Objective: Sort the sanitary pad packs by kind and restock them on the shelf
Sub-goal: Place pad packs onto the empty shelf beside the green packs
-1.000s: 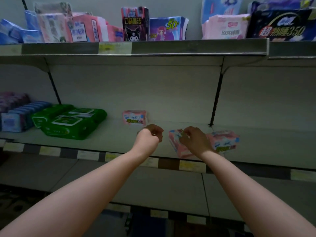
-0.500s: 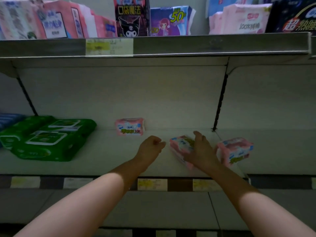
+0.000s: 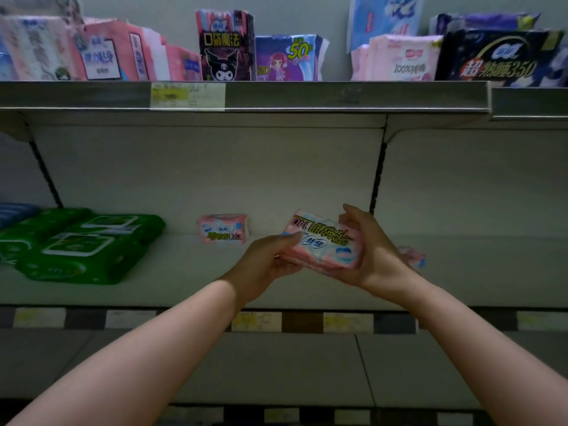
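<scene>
The right fingers (image 3: 356,218) are curled over the right end of a pink pack (image 3: 322,241). The left thumb (image 3: 287,239) is pressed on its left end, with the other fingers beneath. The pack is thus gripped by the right hand (image 3: 373,259) and the left hand (image 3: 264,262) together.

Half a second ago it lay on the shelf (image 3: 184,272) under the right hand alone, and the left hand was curled on nothing. It has since been lifted clear of the shelf and is held with its print upside down.

A second pack (image 3: 223,229), seemingly of the same kind, is seen at the back. A third pack (image 3: 415,259) is half hidden behind the right wrist. Green packs (image 3: 86,250) lie well apart on the left.

The sorting is judged barely begun. The held pack probably needs to be turned and set beside the second pack.
</scene>
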`<state>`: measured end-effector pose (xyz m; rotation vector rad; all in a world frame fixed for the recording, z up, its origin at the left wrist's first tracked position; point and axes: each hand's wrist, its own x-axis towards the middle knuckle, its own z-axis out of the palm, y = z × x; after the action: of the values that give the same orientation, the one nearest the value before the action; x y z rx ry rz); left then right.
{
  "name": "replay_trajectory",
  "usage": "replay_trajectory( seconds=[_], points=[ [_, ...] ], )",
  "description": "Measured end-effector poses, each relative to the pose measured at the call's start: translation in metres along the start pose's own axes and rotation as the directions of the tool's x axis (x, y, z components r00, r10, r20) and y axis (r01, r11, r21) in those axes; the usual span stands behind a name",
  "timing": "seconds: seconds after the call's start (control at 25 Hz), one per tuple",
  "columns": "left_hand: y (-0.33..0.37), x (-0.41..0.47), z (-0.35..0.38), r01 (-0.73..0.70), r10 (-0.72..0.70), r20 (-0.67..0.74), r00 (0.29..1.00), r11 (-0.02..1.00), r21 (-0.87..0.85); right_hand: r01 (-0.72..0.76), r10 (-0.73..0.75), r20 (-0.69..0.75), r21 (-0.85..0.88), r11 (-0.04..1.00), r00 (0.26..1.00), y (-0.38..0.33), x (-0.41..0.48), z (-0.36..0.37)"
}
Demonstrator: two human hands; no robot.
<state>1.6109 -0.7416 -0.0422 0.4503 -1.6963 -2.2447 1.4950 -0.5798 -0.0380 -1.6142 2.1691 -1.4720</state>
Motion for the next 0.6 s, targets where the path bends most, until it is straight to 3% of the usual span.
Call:
replay_trajectory(
  seconds=[0.12, 0.2, 0.36, 0.48, 0.6],
  points=[
    [-0.014, -0.023, 0.016, -0.081, 0.071, -0.091, 0.993, 0.99, -0.117, -0.045, 0.048, -0.021, 0.146, 0.988, 0.999, 0.002, -0.021, -0.008],
    [-0.025, -0.041, 0.022, -0.135, 0.108, -0.15, 0.983, 0.974, -0.179, -0.15, 0.16, -0.021, 0.255, 0.955, 0.987, 0.004, -0.032, -0.011],
    [-0.038, -0.082, 0.024, -0.25, 0.203, -0.219, 0.954, 0.944, -0.216, -0.298, 0.303, 0.073, 0.5, 0.813, 0.95, 0.01, -0.053, 0.009],
    [-0.035, -0.104, 0.021, -0.311, 0.231, -0.275, 0.933, 0.904, -0.294, -0.332, 0.26, 0.207, 0.627, 0.705, 0.943, -0.002, -0.063, 0.029],
    [-0.023, -0.121, 0.014, -0.357, 0.248, -0.326, 0.912, 0.871, -0.337, -0.292, 0.19, 0.224, 0.656, 0.696, 0.956, -0.024, -0.062, 0.041]
  ],
)
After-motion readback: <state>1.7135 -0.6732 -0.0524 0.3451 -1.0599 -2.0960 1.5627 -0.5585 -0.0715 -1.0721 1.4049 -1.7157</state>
